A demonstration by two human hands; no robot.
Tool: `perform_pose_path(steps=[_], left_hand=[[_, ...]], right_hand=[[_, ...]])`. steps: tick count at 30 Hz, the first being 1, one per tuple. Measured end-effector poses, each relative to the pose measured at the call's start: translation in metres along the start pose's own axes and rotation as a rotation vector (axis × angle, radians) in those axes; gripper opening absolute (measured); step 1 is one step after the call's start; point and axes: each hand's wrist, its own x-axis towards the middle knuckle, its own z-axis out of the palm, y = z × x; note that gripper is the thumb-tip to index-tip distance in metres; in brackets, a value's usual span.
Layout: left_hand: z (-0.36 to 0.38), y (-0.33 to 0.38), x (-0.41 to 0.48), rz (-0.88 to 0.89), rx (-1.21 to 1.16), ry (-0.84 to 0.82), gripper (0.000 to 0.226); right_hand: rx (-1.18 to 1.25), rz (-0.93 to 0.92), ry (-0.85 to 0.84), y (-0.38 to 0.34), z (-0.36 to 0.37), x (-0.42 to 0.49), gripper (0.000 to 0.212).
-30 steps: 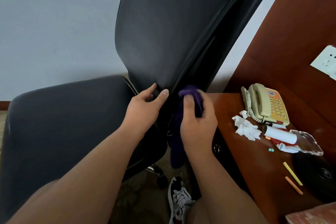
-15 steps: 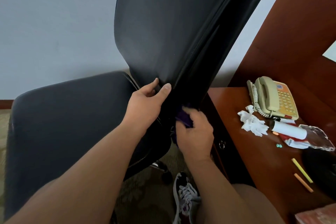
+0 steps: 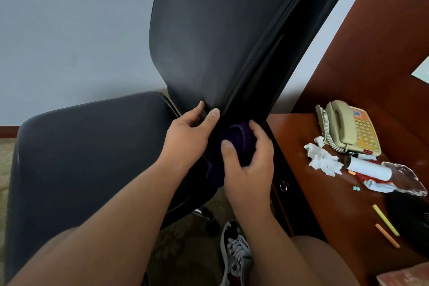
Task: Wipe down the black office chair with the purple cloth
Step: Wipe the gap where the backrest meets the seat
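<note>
From the head view, the label on the beige corded telephone (image 3: 348,127) on the reddish-brown wooden desk (image 3: 299,146) is too blurred to read. The black padded office chair (image 3: 220,42) has a smooth, faintly shiny backrest with stitched edging. The left hand (image 3: 188,137) grips the backrest's bottom edge. Just beside it, the right hand (image 3: 248,169) clutches the bunched dark purple cloth (image 3: 239,137) against the backrest's lower side edge.
</note>
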Motion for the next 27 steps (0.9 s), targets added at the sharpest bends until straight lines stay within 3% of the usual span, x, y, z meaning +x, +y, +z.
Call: perform_pose_path(steps=[4,7,14,20,23,27], left_hand=[[0.003,0.0,0.0,-0.011,0.013,0.006,0.061],[0.004,0.0,0.0,-0.022,0.037,0.002,0.061],[0.009,-0.001,-0.001,-0.017,0.031,0.01,0.061],[0.012,-0.003,0.002,-0.026,0.007,0.03,0.062],[0.012,-0.005,0.003,-0.024,0.003,0.031,0.063],[0.011,-0.004,0.002,-0.007,0.01,0.035,0.061]], right_hand=[[-0.265,-0.212,0.073,0.023,0.013,0.0,0.043],[-0.263,-0.26,0.144,0.035,0.021,0.005,0.031],[-0.26,-0.214,0.087,0.056,0.026,0.003,0.015],[-0.296,-0.023,-0.031,0.076,0.028,-0.011,0.016],[-0.167,0.057,-0.003,0.062,0.027,-0.009,0.017],[-0.023,-0.006,0.115,0.025,0.022,0.006,0.027]])
